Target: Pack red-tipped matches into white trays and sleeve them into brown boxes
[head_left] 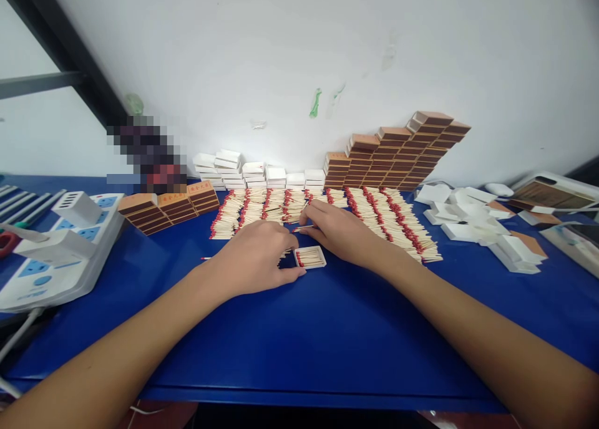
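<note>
A small white matchbox tray [319, 265] with several red-tipped matches [306, 256] in it lies on the blue table. My left hand [255, 257] curves round its left end, thumb at the near edge and fingers at the far corner, gripping it. Just beyond the tray, my right hand [334, 226] pinches a match [302, 229] between thumb and fingers, its red head pointing left. Behind both hands, loose matches [374, 214] lie spread in long rows. A few match ends show under my left palm, and a lone match [204, 258] pokes out left of that wrist.
Brown matchboxes [397, 161] are stacked in steps against the wall, with more boxes [168, 206] at left. White trays [276, 177] stand behind the matches; others [468, 214] are heaped at right. A power strip [88, 273] with plugs sits left, near a phone-like object [556, 189] far right.
</note>
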Tool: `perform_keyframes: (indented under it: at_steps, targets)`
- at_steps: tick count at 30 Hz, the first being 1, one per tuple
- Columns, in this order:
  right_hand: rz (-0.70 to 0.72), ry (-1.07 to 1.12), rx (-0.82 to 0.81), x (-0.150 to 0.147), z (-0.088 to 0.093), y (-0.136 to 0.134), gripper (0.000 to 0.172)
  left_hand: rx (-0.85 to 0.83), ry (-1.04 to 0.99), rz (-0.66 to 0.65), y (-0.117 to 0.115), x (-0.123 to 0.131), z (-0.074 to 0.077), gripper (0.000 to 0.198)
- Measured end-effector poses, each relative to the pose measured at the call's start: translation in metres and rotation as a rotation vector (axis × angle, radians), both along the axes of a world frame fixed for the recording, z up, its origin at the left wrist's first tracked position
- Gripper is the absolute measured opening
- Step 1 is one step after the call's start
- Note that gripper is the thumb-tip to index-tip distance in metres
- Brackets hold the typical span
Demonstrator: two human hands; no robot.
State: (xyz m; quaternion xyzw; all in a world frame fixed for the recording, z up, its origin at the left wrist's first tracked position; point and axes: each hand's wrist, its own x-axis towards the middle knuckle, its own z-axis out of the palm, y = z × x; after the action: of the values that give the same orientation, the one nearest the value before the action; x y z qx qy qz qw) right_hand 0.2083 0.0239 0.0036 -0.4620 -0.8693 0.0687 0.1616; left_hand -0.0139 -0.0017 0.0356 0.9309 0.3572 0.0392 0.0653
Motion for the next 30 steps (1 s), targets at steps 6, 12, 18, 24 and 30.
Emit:
perform_keyframes:
  at_steps: [6,12,18,24,30]
  targets:
    - [0.029,0.006,-0.030,-0.002,-0.001,0.001,0.013,-0.006,0.006,0.005,0.000,0.000,0.000,0.029]
    - [0.014,-0.004,-0.076,0.005,0.006,-0.001,0.016,0.007,0.004,0.018,0.001,0.000,-0.001,0.030]
    - [0.098,0.031,-0.173,0.010,0.019,-0.022,0.013,0.042,-0.011,0.133,0.002,0.000,-0.003,0.034]
    - [0.109,0.187,-0.081,0.012,0.007,-0.009,0.010,0.010,-0.019,0.136,0.002,-0.001,-0.005,0.035]
    - [0.037,0.111,-0.033,0.018,-0.006,0.013,0.007,0.004,-0.029,0.098,0.001,0.000,-0.005,0.033]
